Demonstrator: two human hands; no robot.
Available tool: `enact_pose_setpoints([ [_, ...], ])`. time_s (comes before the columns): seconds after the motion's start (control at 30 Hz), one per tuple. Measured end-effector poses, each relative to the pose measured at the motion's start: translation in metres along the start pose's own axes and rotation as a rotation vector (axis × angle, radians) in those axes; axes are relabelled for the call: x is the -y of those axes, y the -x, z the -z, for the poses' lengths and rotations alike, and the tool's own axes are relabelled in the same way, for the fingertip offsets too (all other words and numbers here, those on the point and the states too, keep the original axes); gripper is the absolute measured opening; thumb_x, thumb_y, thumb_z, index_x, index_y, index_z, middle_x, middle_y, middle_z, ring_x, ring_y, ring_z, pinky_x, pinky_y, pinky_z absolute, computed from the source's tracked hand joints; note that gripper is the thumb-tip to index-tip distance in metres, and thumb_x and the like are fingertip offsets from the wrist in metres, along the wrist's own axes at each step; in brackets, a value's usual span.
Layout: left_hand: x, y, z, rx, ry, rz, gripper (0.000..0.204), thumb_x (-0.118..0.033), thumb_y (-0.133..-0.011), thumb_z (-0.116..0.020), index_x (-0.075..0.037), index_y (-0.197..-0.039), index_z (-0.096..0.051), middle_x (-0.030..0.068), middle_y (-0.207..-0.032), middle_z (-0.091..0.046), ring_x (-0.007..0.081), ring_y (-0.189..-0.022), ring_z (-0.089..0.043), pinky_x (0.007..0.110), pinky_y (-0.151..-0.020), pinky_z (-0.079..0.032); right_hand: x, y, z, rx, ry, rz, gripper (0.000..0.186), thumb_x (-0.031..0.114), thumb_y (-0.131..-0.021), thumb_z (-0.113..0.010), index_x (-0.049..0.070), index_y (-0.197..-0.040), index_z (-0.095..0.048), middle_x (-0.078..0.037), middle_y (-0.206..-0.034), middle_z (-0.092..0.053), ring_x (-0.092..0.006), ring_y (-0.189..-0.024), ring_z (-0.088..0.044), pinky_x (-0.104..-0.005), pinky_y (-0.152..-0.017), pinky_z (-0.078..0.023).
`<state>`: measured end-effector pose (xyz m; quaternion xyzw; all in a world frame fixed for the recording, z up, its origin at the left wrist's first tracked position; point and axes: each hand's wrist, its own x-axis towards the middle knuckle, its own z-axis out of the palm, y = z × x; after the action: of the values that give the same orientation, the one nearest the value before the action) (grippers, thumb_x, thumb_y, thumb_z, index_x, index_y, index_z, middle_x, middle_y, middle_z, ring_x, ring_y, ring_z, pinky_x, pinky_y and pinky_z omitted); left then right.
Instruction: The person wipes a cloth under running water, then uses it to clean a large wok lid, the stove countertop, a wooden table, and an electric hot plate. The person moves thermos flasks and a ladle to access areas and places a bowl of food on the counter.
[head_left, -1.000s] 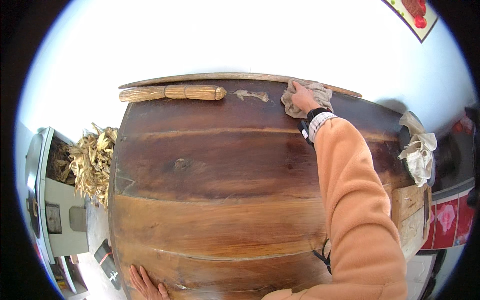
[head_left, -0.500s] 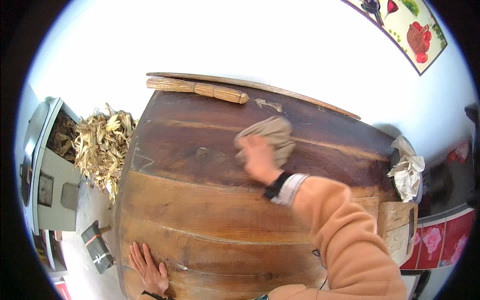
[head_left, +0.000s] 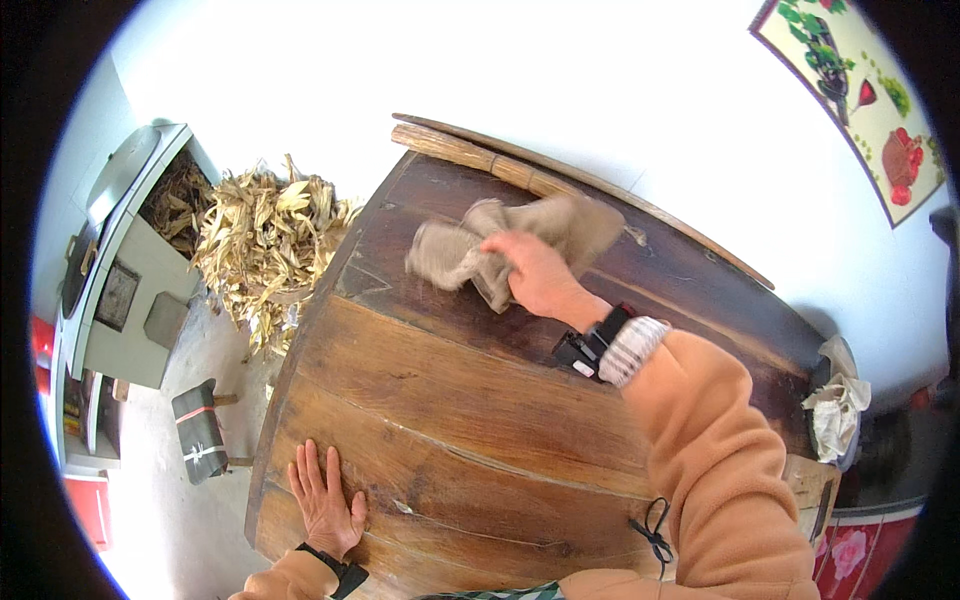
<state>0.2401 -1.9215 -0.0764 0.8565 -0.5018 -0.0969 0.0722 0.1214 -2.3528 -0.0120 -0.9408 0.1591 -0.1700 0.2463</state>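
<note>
My right hand (head_left: pixel 540 275) grips a beige cloth (head_left: pixel 490 240) over the dark far part of a brown wooden tabletop (head_left: pixel 450 390). The cloth is bunched and blurred at its edges, and spreads to both sides of the fingers. Part of a straw hand broom (head_left: pixel 470 155) lies behind it, its right end covered by the cloth. Flat on the near left of the boards rests my left hand (head_left: pixel 328 505), fingers stretched out and holding nothing.
A thin wooden stick (head_left: pixel 600 195) lies along the table's wall edge. Dry corn husks (head_left: pixel 270 240) are heaped beside the stove (head_left: pixel 130 330) at left, near a stool with a black cover (head_left: pixel 200 430). Crumpled white cloth (head_left: pixel 835 410) and a wooden board (head_left: pixel 808 485) sit at right.
My right hand has swept the cloth leftward, and the cloth now hangs more loosely and covers the broom's end. The whole view has tilted. My left hand stays flat on the table.
</note>
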Motion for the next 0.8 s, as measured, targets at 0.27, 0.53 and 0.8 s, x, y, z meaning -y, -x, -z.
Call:
enact_pose_setpoints([
  [0.27, 0.003, -0.001, -0.002, 0.023, 0.024, 0.019, 0.074, -0.045, -0.087, -0.044, 0.004, -0.141, -0.032, 0.0311, -0.152, -0.015, 0.0481, -0.141, -0.011, 0.06, -0.113, -0.005, -0.108, -0.057, 0.003, 0.315, 0.511, -0.506, 0.059, 0.027, -0.095, -0.04, 0.012, -0.15, -0.024, -0.014, -0.158, -0.016, -0.0346, -0.145, -0.017, -0.0574, -0.114, -0.019],
  [0.53, 0.003, 0.001, -0.007, 0.008, -0.008, 0.034, 0.073, -0.047, -0.089, -0.041, 0.001, -0.144, -0.031, 0.0284, -0.153, -0.016, 0.0458, -0.142, -0.011, 0.058, -0.114, -0.005, 0.001, -0.092, -0.114, 0.01, 0.347, 0.047, 0.04, 0.016, -0.077, -0.056, 0.008, -0.117, -0.059, -0.016, -0.118, -0.056, -0.033, -0.114, -0.048, -0.0503, -0.094, -0.041],
  [0.8, -0.015, -0.001, 0.005, -0.057, -0.245, -0.098, 0.067, -0.041, -0.095, -0.041, -0.003, -0.148, -0.026, 0.0227, -0.153, -0.022, 0.0408, -0.141, -0.02, 0.052, -0.115, -0.015, 0.041, 0.073, -0.08, 0.258, 0.171, 0.054, 0.053, 0.027, -0.085, -0.058, 0.016, -0.136, -0.047, -0.014, -0.149, -0.033, -0.0325, -0.14, -0.026, -0.0578, -0.106, -0.028],
])
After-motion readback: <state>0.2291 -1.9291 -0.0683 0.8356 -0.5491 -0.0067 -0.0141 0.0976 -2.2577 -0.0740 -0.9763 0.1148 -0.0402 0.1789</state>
